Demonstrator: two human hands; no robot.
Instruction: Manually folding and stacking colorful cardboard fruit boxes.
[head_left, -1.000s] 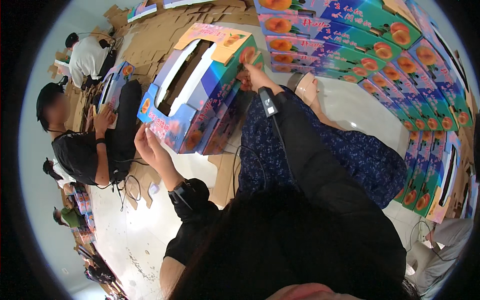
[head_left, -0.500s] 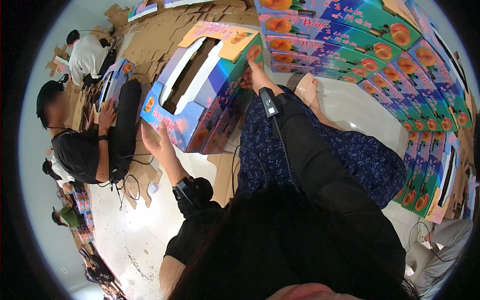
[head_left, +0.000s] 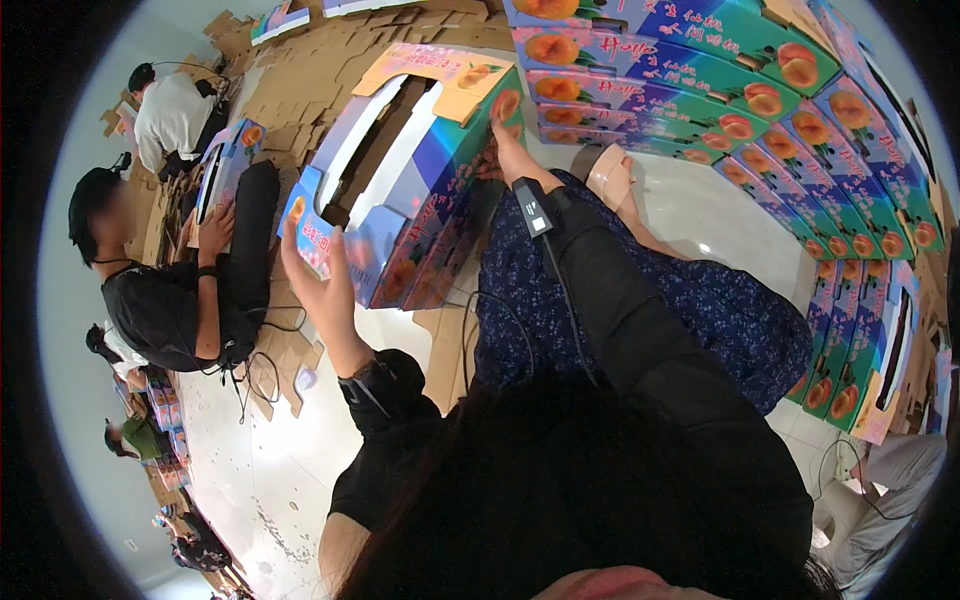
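In front of me a colourful cardboard fruit carton point(head_left: 425, 165), blue, green and orange with peach pictures, sits tilted in view on top of at least one similar carton. A long slot between white flaps runs along its top. My left hand point(head_left: 328, 290) is at its near left end, open with thumb and index finger spread, some fingers hidden behind the edge. Against the carton's right side lies my right hand point(head_left: 510, 152), open, its thumb pointing up and its other fingers stretched along the printed face, partly in shadow. Both wrists wear dark straps with small devices.
Stacked cartons point(head_left: 660, 85) rise at the far right, with more cartons point(head_left: 845, 350) lower right. Flattened cardboard point(head_left: 290, 85) covers the floor at the back. A person in black point(head_left: 150, 300) sits at left holding another carton point(head_left: 228, 165). Cables point(head_left: 510, 320) lie near my skirt.
My left hand has shifted slightly up the carton's end, its fingers now higher over the corner. The right hand has moved only a little; the carton stays nearly in place.
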